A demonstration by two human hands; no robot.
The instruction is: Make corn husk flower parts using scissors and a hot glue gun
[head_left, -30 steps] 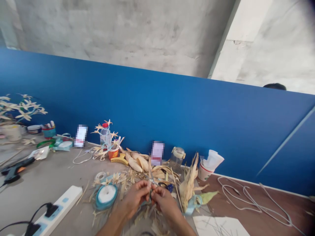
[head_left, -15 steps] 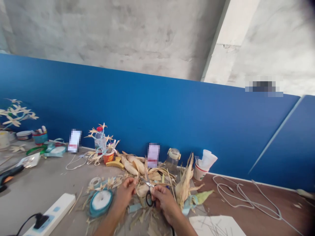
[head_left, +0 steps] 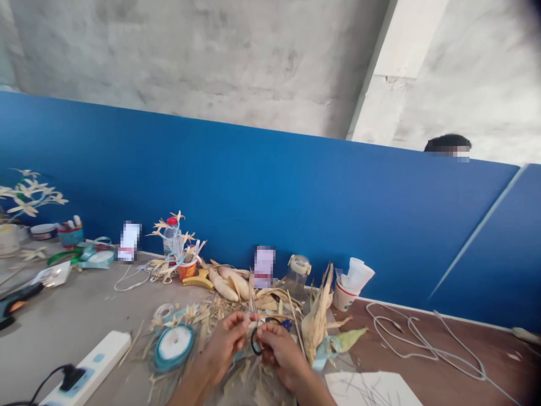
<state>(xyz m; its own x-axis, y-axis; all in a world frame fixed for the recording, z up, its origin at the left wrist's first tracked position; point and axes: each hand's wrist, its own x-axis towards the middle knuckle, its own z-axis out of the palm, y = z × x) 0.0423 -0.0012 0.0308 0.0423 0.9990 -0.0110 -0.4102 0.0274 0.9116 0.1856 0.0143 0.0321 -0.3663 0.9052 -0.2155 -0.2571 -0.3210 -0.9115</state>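
Note:
My right hand (head_left: 282,351) is closed on a pair of scissors (head_left: 254,341); a black handle loop shows at its fingers, and the blades are mostly hard to make out. Close beside it, my left hand (head_left: 228,341) is closed in a pinch near the scissors. What lies between its fingertips is too small and blurred to name. Dry corn husk scraps (head_left: 236,380) lie beneath both hands. Beyond them are husk-wrapped corn cobs (head_left: 224,285), and an upright bundle of dried husk (head_left: 319,321) stands to the right. A roll of teal ribbon (head_left: 173,345) lies left of my left hand.
A power strip (head_left: 91,369) lies front left, near a glue gun (head_left: 19,301). Along the blue partition (head_left: 253,192) stand a phone (head_left: 264,266), a clear jar (head_left: 297,273) and a paper cup (head_left: 344,296). White cable (head_left: 422,338) coils at right. A person's head shows above the partition.
My left hand has moved right, toward the scissors, so the hands are now closer together. The scissors have turned in my right hand, and their blades show less than before.

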